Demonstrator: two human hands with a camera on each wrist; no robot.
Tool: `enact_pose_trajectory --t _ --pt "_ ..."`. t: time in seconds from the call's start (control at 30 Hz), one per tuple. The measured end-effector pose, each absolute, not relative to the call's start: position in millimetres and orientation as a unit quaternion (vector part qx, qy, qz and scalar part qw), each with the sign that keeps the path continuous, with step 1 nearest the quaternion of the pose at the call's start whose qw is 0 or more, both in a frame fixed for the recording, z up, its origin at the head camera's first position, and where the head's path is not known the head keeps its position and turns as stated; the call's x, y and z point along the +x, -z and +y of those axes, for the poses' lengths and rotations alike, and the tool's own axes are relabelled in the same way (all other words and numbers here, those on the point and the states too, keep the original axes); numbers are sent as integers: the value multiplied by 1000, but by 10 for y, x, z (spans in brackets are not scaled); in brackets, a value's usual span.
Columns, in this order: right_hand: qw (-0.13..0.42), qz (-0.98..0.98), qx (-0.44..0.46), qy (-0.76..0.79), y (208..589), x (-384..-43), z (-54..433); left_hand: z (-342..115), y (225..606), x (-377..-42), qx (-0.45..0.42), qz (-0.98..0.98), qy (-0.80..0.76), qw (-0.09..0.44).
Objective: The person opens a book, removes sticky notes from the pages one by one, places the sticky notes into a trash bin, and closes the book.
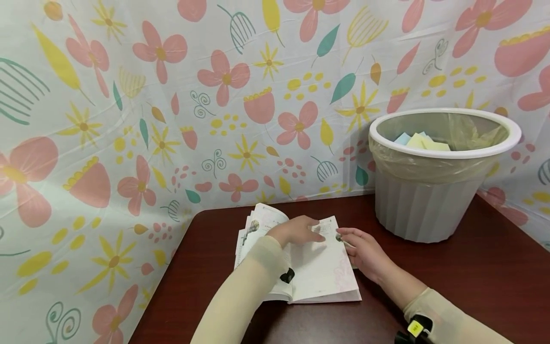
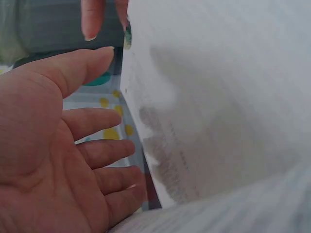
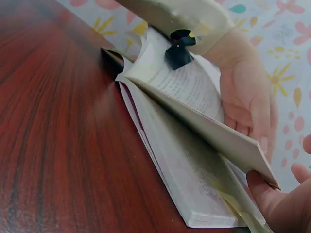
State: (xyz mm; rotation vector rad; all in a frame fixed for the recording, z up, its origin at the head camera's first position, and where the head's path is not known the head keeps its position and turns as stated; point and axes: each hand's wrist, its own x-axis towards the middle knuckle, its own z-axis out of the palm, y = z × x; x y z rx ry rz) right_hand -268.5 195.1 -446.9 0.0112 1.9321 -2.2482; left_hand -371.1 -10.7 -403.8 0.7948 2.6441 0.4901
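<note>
An open book (image 1: pixel 320 274) lies on the dark red-brown table, its pages spread to both sides. My left hand (image 1: pixel 298 231) reaches over it from the left, fingers loosely extended and the palm bare in the left wrist view. The thumb and fingers of my right hand (image 1: pixel 365 253) pinch the outer edge of a raised block of pages (image 3: pixel 204 126). Under that block, a yellowish paper strip (image 3: pixel 233 201) sticks out from the lower pages.
A grey bin (image 1: pixel 417 205) with a white rim and clear liner stands at the back right. Yellow and blue paper pieces (image 1: pixel 423 142) lie inside it. Behind the table (image 1: pixel 472 272) hangs a flower-patterned sheet (image 1: pixel 180 119).
</note>
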Motion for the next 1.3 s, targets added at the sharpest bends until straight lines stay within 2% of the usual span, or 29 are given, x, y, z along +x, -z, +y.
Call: enact_pose_trajectory --t 0.23,0.47,0.8,0.93,1.1,1.3 --pt "88 644 -19 760 4392 -2673 1982 -275 3908 -3625 285 921 -210 161" --pt "103 638 -42 762 4297 -2637 1973 -479 3944 -3445 303 917 -209 155" --pt "108 629 -65 767 4219 -2573 1935 -833 4058 -3123 305 948 -66 64" --pt "111 630 -73 765 4215 -2560 1907 -1055 4140 -3061 285 956 -62 46" --pt "110 638 -74 758 4204 -2556 1896 -1305 4228 -3024 278 956 -94 -4" --pt "107 642 -78 755 4186 -2553 1895 -1532 4321 -3006 247 953 -172 18"
